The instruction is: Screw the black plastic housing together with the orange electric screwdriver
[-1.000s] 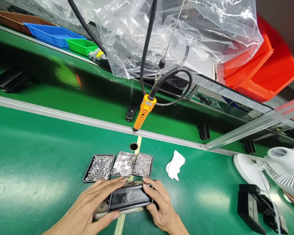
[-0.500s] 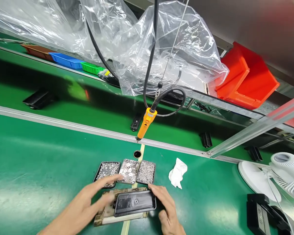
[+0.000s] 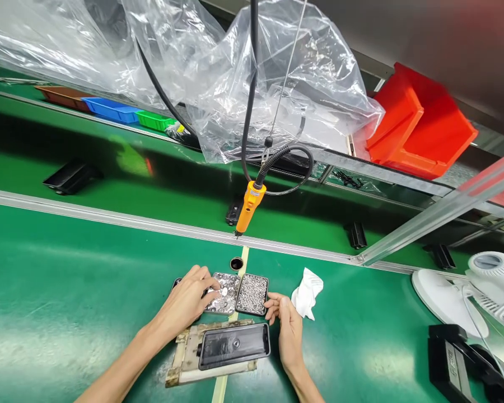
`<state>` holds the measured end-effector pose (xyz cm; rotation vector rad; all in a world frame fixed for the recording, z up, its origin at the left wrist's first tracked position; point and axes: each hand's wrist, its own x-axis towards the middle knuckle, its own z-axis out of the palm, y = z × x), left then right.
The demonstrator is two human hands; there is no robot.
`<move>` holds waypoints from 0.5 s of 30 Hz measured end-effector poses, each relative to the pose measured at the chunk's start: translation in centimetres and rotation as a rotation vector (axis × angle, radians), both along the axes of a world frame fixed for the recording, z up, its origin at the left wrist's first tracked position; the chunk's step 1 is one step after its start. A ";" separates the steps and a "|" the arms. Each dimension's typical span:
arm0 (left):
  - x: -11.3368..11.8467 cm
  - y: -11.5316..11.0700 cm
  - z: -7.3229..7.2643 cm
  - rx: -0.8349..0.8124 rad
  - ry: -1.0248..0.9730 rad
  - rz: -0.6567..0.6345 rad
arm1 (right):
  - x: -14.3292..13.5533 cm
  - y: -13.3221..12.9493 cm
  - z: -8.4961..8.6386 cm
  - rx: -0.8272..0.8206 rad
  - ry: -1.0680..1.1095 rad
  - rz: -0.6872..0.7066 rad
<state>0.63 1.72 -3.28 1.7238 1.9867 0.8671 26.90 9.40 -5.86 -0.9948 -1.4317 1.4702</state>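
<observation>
My left hand (image 3: 191,294) reaches over the middle tray of flat metal washers (image 3: 225,305), its thumb and fingertips slightly apart among the washers. It partly hides the left tray (image 3: 176,282). My right hand (image 3: 289,333) is held beside the right tray of small metal nuts (image 3: 252,294), fingers loosely curled and apart, nothing visible in them. Below the trays, a black rectangular housing (image 3: 218,354) with a small round piece at its centre lies on a worn, taped fixture board (image 3: 185,364). Neither hand touches the housing.
A yellow electric screwdriver (image 3: 250,207) hangs above the bench, bit downward. White crumpled cloth or tissue (image 3: 306,294) lies right of the trays. Black parts (image 3: 69,176) rest beyond the metal rail (image 3: 151,224). A white fan (image 3: 434,302) stands at right, near a black device (image 3: 447,355).
My left hand has moved up from the fixture board to the washer tray. My right hand has left the housing's right end and risen beside the nut tray.
</observation>
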 end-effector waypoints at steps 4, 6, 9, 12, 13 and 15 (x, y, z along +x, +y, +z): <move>-0.1 0.1 0.2 -0.006 -0.041 -0.018 | 0.1 0.2 0.0 -0.005 -0.017 0.016; -0.1 0.0 0.2 -0.008 -0.076 -0.013 | 0.0 0.3 -0.1 -0.008 -0.026 0.029; -0.2 -0.3 0.4 -0.010 -0.148 0.000 | -0.2 0.3 -0.2 -0.009 -0.042 0.056; 0.0 -1.4 1.8 -0.011 -0.220 0.002 | -0.3 0.3 -0.3 -0.005 -0.054 0.064; 0.2 -2.0 2.5 -0.012 -0.242 -0.022 | -0.3 0.3 -0.4 -0.003 -0.055 0.061; 1.0 -3.1 4.0 -0.032 -0.272 -0.142 | -0.3 0.3 -0.5 0.004 -0.054 0.055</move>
